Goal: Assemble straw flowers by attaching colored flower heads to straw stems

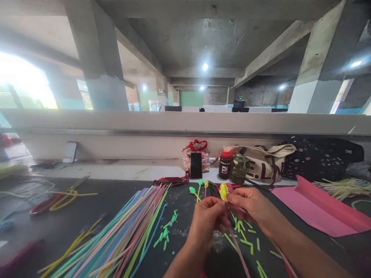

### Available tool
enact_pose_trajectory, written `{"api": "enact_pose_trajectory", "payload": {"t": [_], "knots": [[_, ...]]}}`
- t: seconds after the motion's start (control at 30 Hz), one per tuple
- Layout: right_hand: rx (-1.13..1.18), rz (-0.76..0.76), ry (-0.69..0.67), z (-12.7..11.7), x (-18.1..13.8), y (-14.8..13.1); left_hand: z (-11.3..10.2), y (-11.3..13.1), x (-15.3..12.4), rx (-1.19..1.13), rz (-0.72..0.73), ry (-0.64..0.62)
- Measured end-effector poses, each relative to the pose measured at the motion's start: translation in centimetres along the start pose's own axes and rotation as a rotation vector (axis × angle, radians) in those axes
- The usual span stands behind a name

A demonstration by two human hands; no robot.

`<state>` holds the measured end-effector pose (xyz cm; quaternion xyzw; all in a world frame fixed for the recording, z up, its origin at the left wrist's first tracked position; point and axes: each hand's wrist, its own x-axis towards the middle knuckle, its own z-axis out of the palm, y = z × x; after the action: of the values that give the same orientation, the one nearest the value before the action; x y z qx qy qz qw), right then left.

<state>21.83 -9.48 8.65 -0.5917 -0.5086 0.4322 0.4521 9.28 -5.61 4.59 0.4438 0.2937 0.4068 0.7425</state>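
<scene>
My left hand (206, 218) and my right hand (249, 204) meet over the dark mat, fingers pinched. Between them is a pipe-cleaner flower with a yellow looped head (223, 191) and a pink stem (239, 249) hanging toward me. My right fingertips touch the base of the head; the left ones grip just below it. Behind my hands stand finished-looking pipe-cleaner buds, green (200, 182) and yellow (206, 184). Short green pieces (165, 233) lie left of my hands, short yellow-green pieces (240, 227) to the right. A large bundle of coloured pipe cleaners (124, 227) spreads at the left.
Scissors (55, 200) lie far left. Along the back stand a phone (196, 165) against a patterned pouch (186, 152), a dark red-lidded bottle (225, 168), a green jar (238, 172) and a canvas bag (266, 164). Pink sheets (321, 212) lie at right.
</scene>
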Motion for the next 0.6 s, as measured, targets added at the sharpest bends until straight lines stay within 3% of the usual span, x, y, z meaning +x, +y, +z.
{"api": "enact_pose_trajectory", "payload": {"t": [0.3,0.6], "knots": [[0.201,0.056,0.033,0.4,0.8,1.1,0.4,-0.3,-0.4,0.019,0.098,0.051],[0.313,0.066,-0.078,0.7,-0.1,0.4,0.5,-0.8,-1.0,-0.053,0.173,0.046]]}}
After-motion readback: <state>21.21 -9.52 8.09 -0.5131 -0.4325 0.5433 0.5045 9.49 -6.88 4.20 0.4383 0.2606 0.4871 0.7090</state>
